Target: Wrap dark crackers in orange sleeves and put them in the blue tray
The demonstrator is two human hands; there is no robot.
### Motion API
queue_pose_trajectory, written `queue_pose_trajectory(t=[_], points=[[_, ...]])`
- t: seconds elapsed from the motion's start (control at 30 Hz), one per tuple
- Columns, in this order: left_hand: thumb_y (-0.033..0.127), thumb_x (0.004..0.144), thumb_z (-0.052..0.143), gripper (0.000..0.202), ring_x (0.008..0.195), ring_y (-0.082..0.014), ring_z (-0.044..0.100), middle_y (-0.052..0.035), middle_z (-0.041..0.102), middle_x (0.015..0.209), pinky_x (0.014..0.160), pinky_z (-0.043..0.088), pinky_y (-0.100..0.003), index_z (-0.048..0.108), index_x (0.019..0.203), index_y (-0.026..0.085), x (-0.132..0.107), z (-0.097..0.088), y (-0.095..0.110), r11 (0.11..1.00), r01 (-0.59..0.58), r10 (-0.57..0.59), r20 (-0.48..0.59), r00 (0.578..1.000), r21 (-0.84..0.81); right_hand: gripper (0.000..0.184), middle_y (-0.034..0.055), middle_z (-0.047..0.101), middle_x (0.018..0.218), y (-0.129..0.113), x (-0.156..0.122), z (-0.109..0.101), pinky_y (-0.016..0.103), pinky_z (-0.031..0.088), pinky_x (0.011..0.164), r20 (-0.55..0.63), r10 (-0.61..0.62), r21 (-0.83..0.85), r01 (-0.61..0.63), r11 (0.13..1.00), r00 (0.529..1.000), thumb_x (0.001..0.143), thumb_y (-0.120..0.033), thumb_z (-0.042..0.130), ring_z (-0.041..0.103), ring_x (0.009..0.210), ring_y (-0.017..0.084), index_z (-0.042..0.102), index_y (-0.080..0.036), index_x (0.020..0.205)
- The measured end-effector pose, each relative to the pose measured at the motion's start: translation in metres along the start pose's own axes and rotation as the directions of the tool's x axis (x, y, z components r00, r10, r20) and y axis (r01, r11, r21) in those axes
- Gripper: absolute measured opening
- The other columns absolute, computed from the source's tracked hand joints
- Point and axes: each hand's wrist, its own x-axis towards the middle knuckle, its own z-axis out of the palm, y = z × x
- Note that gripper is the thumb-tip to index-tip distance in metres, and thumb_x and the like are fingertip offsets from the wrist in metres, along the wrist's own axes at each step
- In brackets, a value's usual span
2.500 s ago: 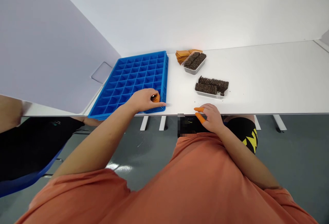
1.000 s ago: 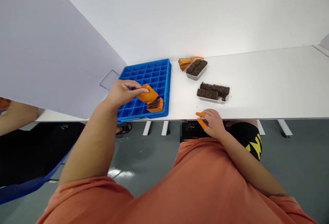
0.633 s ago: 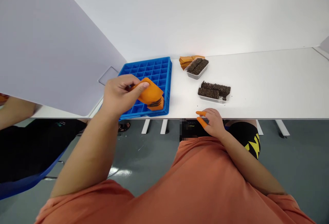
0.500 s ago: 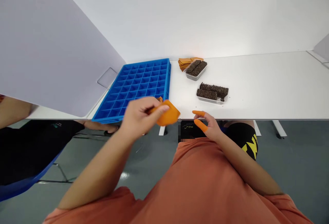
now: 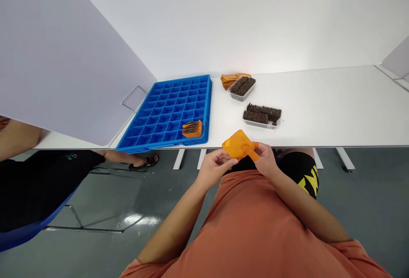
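Observation:
Both my hands hold an orange paper pouch at the table's near edge, in front of my body. My left hand grips its lower left side with closed fingers. My right hand, with orange finger cots, pinches its right side. A blue compartment tray lies to the left on the white table. One filled orange pouch of dark biscuits sits in a near-right compartment of the blue tray.
Two clear plastic trays of dark biscuits stand beyond my hands, with a stack of orange pouches behind the farther one. A grey partition rises at the left. Another person's arm shows at the left edge.
My left hand left the filled pouch in the blue tray, carried an empty orange pouch rightward to my right hand, and both hands now hold it.

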Motion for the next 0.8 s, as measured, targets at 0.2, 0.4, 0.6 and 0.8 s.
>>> queue_pose_trajectory(t=[0.2,0.4,0.6,0.8], points=[[0.045,0.082,0.074,0.029,0.062,-0.013,0.058,-0.0019,0.069,0.068,0.061,0.048,-0.025,0.072,0.076,0.017,0.001,0.011,0.0,0.968,-0.129,0.146,-0.066,0.987,0.214,0.04,0.0004,0.07,0.073,-0.002,-0.002,-0.004,0.032,0.056,0.072,-0.091,-0.035,-0.054,0.03,0.998,0.995,0.082,-0.061,0.073,0.062,0.069,0.016,0.071,-0.022,0.076],[0.041,0.088,0.066,0.029,0.063,-0.0136,0.056,-0.0006,0.066,0.065,0.062,0.044,-0.026,0.067,0.07,0.018,0.003,0.012,0.01,0.893,-0.204,0.228,-0.012,0.974,0.4,0.034,-0.0006,0.065,0.073,-0.013,-0.007,-0.008,0.032,0.053,0.075,-0.104,-0.11,-0.123,0.097,0.988,0.988,0.087,-0.053,0.07,0.058,0.072,0.016,0.066,-0.022,0.076],[0.042,0.088,0.065,0.031,0.06,-0.0136,0.056,-0.0011,0.066,0.064,0.061,0.043,-0.026,0.067,0.068,0.018,0.003,0.013,0.01,0.88,-0.229,0.268,-0.038,0.963,0.416,0.033,-0.0008,0.061,0.073,-0.018,-0.008,-0.01,0.032,0.051,0.071,-0.029,-0.19,-0.121,0.185,0.975,0.981,0.088,-0.052,0.069,0.055,0.07,0.015,0.061,-0.023,0.075],[0.041,0.088,0.066,0.03,0.061,-0.0134,0.055,-0.0002,0.064,0.063,0.061,0.044,-0.026,0.065,0.068,0.019,0.002,0.011,0.007,0.888,-0.244,0.283,-0.047,0.958,0.39,0.025,0.0019,0.07,0.083,-0.02,-0.008,-0.013,0.033,0.055,0.076,0.051,-0.243,-0.174,0.248,0.953,0.969,0.088,-0.049,0.07,0.063,0.077,0.018,0.066,-0.024,0.085]])
